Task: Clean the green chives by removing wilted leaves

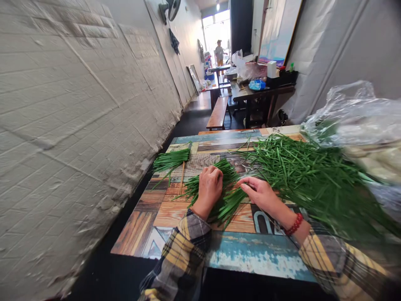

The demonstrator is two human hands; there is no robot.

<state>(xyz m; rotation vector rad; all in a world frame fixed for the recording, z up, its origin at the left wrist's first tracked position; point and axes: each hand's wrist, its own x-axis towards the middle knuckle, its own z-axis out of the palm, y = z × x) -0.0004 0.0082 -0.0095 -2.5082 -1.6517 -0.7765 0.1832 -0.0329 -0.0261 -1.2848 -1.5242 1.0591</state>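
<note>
My left hand (210,188) lies closed over a bunch of garlic chives (228,169) near the middle of the patterned table (134,234). Its curled fingers hide part of the bunch. To its right, the bent fingers and thumb of my right hand (258,193) are closed at the top end of a smaller bunch of chives (231,205), which slants down toward me. A neat row of cut chives (172,160) sits at the table's far left, with a thin wooden stick (182,177) at its right end.
A large loose heap of chives (291,167) spreads across the right side. Behind it sits a clear plastic bag (354,113) with pale contents. A brick wall (62,125) runs along the left. Beyond are a bench (218,113), a cluttered table (263,91) and a standing person (219,53).
</note>
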